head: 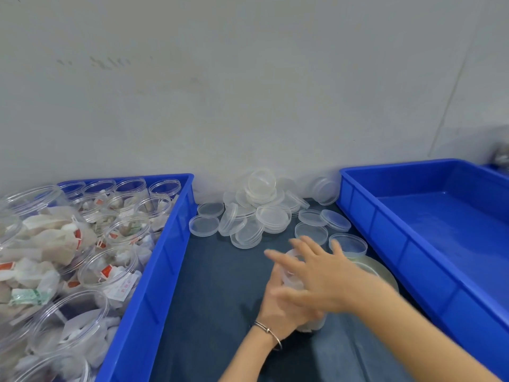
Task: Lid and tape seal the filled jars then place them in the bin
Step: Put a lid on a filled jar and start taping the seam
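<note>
A clear plastic jar (294, 282) stands on the dark table between my hands, mostly hidden by them. My left hand (278, 307) grips its side from the left. My right hand (316, 274) lies blurred across its top with straight, spread fingers. A pile of clear lids (261, 213) sits at the back of the table. The left blue bin (154, 271) holds several open jars filled with white sachets (110, 271). The right blue bin (413, 244) has nothing in it.
A round pale object (380, 271), possibly a tape roll or plate, lies just right of my right hand. A grey wall rises behind the table. Another blue bin corner (495, 169) shows at the far right.
</note>
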`<state>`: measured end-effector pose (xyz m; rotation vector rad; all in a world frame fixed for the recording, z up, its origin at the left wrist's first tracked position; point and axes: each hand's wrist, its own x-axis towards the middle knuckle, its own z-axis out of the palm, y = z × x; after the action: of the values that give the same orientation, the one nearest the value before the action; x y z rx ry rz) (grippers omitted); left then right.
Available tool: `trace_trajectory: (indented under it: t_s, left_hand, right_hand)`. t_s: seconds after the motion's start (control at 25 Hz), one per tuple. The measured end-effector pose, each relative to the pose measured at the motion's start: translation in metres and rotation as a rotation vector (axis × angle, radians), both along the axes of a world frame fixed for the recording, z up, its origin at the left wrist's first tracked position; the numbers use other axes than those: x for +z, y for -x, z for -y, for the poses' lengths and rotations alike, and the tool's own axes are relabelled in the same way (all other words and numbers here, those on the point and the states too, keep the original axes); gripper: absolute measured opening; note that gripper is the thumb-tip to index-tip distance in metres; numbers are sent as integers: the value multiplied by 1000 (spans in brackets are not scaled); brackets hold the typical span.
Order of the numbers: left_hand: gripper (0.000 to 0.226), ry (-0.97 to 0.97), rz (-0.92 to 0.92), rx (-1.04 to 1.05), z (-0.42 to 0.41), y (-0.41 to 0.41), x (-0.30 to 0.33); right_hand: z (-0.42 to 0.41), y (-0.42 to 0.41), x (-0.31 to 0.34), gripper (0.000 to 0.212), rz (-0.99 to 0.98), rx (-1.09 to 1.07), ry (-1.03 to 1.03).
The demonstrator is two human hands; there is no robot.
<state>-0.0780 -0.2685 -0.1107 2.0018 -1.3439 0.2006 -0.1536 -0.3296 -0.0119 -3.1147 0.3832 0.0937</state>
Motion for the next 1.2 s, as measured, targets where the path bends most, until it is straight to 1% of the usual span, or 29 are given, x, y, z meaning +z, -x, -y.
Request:
trace_trajectory:
  t_s: [0.04, 0.08, 0.12, 0.16, 0.2, 0.24, 0.28, 0.32, 0.36, 0.4, 0.44, 0.48, 0.52, 0.56, 0.6, 0.64, 0.68, 0.72, 0.76, 0.8, 0.84, 0.88, 0.92, 0.96, 1.0, 1.04, 1.08, 1.12, 1.2]
  left_hand:
    - [72, -5, -77, -31, 0, -1, -3]
    - [65, -66, -5, -24, 3, 0, -3]
    - [51, -18, 15, -32, 0, 2, -1]
    - [39, -32, 25, -8, -5, 3, 4]
    - [36, 42, -60, 46, -7, 6, 9]
    - [47, 125, -212, 93, -9, 9, 10]
    - [62, 63, -356, 82, -14, 5, 8]
    - [72, 103, -353, 86, -18, 2, -1]
    - [75, 29, -377, 46, -18, 3, 0]
    - [69, 35, -397, -4, -16, 5, -3]
    - [55, 29, -289, -28, -9, 10, -3]
    - [37, 77, -284, 62, -9, 8, 5]
    - [27, 68, -301, 108, -11, 3, 20]
    - [26, 151, -319, 111, -13, -7, 22]
    - [18, 84, -492, 53, -14, 1, 17]
    - [19, 153, -453, 0, -14, 5, 10]
    - [48, 193, -500, 59, -12, 4, 2]
    - [68, 196, -583, -2, -16, 2, 3]
    - [76, 216, -637, -27, -19, 1, 4]
    - [80, 245, -654, -41, -21, -2, 3]
    - [86, 255, -688, -61, -21, 1, 8]
    - [95, 266, -711, -107, -22, -1, 8]
    - [107, 263, -741, -144, -24, -1, 9]
    - [119, 281, -771, -179, -26, -2, 8]
    - [127, 283, -778, -188, -31, -2, 10]
    - [130, 293, -761, -196, -33, -1, 11]
    - [126, 292, -698, -183, -35, 3, 17]
    - [116, 304, -621, -173, -34, 7, 22]
    - [84, 326, -505, -127, -32, 10, 30]
  right_hand:
    - [11, 6, 8, 59, -15, 103, -121]
    - [16, 11, 10, 50, -6, 166, -139]
    - [14, 15, 6, 44, 44, 174, -78]
    - [6, 14, -2, 39, 143, 100, 34]
    - [-5, 10, -9, 37, 256, 19, 107]
    - [-16, 7, -12, 37, 302, -26, 114]
    - [-21, 5, -14, 38, 352, -36, 137]
    - [-17, 5, -14, 39, 366, 18, 109]
    - [-9, 5, -12, 39, 387, 97, 57]
    - [-1, 7, -9, 39, 367, 170, 12]
    - [2, 8, -9, 37, 403, 227, -4]
    - [0, 9, -13, 34, 430, 222, -23]
    - [-4, 8, -18, 32, 447, 182, -22]
    - [-8, 4, -19, 32, 473, 139, -9]
    - [-11, 1, -20, 35, 491, 114, -8]
    - [-11, 0, -19, 40, 526, 127, -46]
    - [-6, 1, -17, 44, 596, 139, -183]
    - [2, 4, -14, 43, 637, 113, -422]
    - [14, 9, -16, 39, 707, 71, -629]
    - [27, 17, -21, 35, 797, -19, -685]
    - [40, 26, -31, 36, 818, -169, -595]
    - [52, 36, -43, 42, 736, -341, -493]
    - [62, 48, -57, 50, 542, -488, -400]
    - [68, 59, -70, 59, 318, -557, -338]
    - [72, 68, -82, 69, 135, -551, -280]
    - [73, 74, -90, 77, 25, -509, -213]
    - [73, 79, -94, 79, -13, -465, -136]
    - [72, 80, -95, 76, 21, -428, -58]
    - [68, 78, -92, 58, 97, -388, 21]
